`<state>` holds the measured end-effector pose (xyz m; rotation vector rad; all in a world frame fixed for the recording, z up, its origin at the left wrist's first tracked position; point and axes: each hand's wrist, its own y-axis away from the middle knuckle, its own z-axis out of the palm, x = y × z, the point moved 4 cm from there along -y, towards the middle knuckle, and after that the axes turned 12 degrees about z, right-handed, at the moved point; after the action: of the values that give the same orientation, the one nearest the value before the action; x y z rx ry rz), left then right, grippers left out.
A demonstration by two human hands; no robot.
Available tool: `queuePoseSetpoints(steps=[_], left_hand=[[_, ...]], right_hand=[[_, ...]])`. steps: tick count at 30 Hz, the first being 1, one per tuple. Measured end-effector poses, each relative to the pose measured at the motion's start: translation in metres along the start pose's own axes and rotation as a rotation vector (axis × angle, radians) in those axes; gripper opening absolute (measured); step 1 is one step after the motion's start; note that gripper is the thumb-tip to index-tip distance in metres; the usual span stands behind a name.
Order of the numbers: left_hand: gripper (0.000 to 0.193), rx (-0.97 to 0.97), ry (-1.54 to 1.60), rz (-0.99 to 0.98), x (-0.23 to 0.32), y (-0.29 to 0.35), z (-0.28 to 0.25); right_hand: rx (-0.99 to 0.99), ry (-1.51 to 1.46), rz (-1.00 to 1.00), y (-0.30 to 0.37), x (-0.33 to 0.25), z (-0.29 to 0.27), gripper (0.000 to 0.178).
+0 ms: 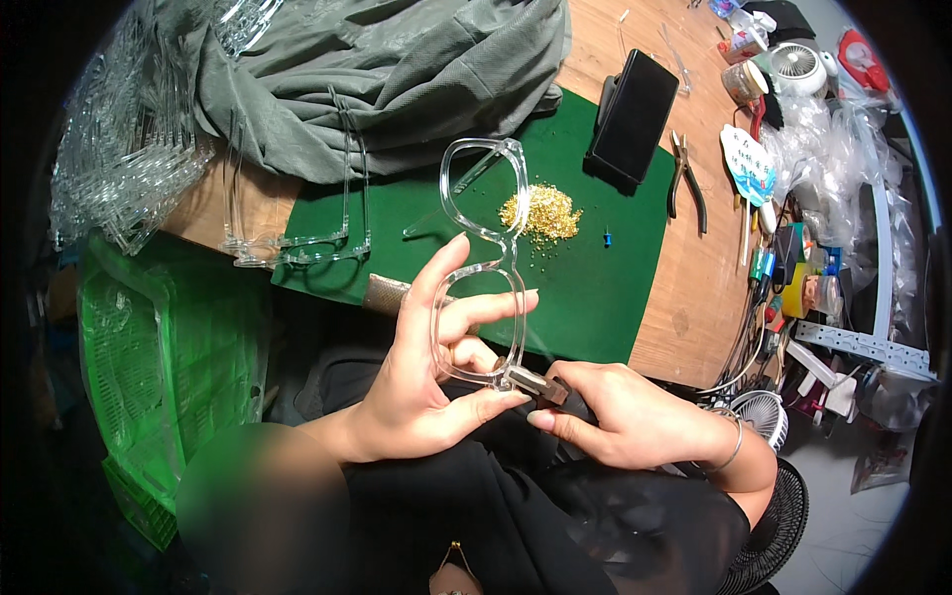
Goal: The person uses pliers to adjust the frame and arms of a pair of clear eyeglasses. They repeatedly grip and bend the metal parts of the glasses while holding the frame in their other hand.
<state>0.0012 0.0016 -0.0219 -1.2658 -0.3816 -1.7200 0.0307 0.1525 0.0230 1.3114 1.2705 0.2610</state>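
A clear plastic eyeglass frame [509, 238] is held upright over the green mat [605, 288], with its lens openings one above the other. My left hand [407, 397] grips its lower end, thumb at the bottom corner and fingers around and behind the lower rim. In my right hand [635, 416] is a pair of pliers [540, 385], dark-handled, whose metal jaws meet that same bottom corner; whether they grip a part there is too small to tell. Beyond the frame lies a heap of tiny gold-coloured metal pieces [548, 213].
More clear eyeglass frames [297, 246] rest at the mat's left edge, and a large stack [119, 149] sits farther left beside grey cloth [377, 79]. A black phone [635, 119] and other pliers [684, 183] lie right. A green crate [124, 327] stands left; cables and small fans crowd the right.
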Motion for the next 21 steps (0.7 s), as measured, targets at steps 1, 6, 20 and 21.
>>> queuePoseSetpoints(steps=[1, 6, 20, 21], left_hand=[[0.095, -0.001, 0.001, -0.003, -0.001, 0.000, 0.000], [0.094, -0.010, 0.026, -0.035, -0.001, -0.001, -0.002], [0.093, 0.011, 0.035, -0.069, 0.001, -0.002, -0.002], [0.093, 0.014, 0.036, -0.076, 0.001, -0.002, -0.002]], right_hand=[[-0.002, -0.005, 0.009, 0.000, 0.000, 0.000, 0.033], [-0.171, -0.182, 0.024, -0.005, 0.005, 0.003, 0.036], [-0.184, -0.172, 0.024, -0.005, 0.006, 0.001, 0.037], [-0.147, -0.157, 0.017, -0.005, 0.005, 0.000, 0.036]])
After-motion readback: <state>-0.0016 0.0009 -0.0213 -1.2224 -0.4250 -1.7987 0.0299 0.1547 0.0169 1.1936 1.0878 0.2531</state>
